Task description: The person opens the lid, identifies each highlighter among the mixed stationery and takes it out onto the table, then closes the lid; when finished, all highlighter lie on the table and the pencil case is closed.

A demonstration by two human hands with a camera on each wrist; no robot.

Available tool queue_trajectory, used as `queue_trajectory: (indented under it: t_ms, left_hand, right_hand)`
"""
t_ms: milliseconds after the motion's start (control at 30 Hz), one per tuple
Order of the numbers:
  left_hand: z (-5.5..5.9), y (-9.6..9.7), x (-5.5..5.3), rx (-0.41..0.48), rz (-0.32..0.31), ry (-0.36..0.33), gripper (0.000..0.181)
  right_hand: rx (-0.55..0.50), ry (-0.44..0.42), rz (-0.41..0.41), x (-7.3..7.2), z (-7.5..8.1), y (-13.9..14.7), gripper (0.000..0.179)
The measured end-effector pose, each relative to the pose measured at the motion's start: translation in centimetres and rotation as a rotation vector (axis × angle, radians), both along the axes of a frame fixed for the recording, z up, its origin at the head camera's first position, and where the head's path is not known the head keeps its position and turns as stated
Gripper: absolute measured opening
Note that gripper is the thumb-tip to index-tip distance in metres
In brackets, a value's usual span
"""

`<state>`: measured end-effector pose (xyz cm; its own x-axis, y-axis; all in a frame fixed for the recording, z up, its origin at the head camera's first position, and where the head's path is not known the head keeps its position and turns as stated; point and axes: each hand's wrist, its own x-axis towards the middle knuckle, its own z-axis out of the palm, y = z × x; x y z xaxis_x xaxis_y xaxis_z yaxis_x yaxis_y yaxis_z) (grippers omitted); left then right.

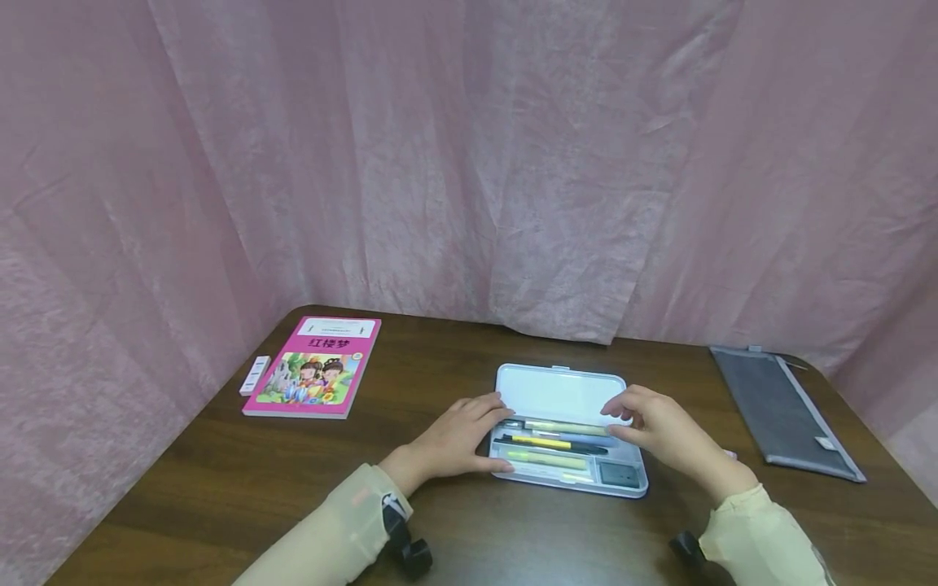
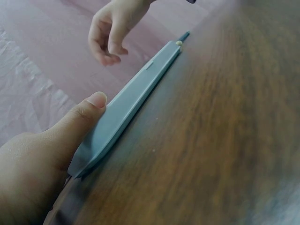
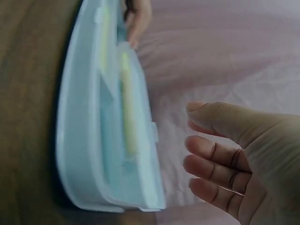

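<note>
A pale blue pencil case (image 1: 506,480) lies on the table with its lid (image 1: 560,393) folded back. Inside are a yellow and black pen (image 1: 554,443), pale yellow-green pens (image 1: 545,460) and a dark square piece (image 1: 619,474) at the right end. My left hand (image 1: 458,435) holds the case's left end, its thumb at the front corner and its fingers by the hinge side. Above the right end hovers my right hand (image 1: 655,427), fingers loosely bent. The right wrist view shows that hand apart from the case, holding nothing.
A pink book (image 1: 315,370) lies at the left of the table, beside a small white box (image 1: 255,376). At the right is a grey mesh zip pouch (image 1: 784,411). Pink curtains (image 1: 476,163) hang behind the table. A small pink item, partly hidden, shows behind the right wrist.
</note>
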<state>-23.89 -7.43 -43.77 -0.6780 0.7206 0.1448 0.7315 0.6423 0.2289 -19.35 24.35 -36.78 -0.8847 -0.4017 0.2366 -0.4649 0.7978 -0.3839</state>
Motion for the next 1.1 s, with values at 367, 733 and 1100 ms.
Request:
queue_trajectory:
  t_ms: [367, 733, 1100]
  left_hand:
    - [0.0, 0.1, 0.1, -0.006, -0.006, 0.021, 0.078]
    - [0.0, 0.1, 0.0, -0.005, 0.000, 0.006, 0.079]
    - [0.1, 0.0, 0.0, -0.008, 0.004, 0.009, 0.081]
  right_hand:
    - [0.087, -0.022, -0.014, -0.5, -1.6, -1.5, 0.017]
    - [0.141, -0.049, -0.066, -1.0, -2.8, -1.8, 0.018]
    - [0.136, -0.048, -0.064, -1.0, -3.0, -2.1, 0.015]
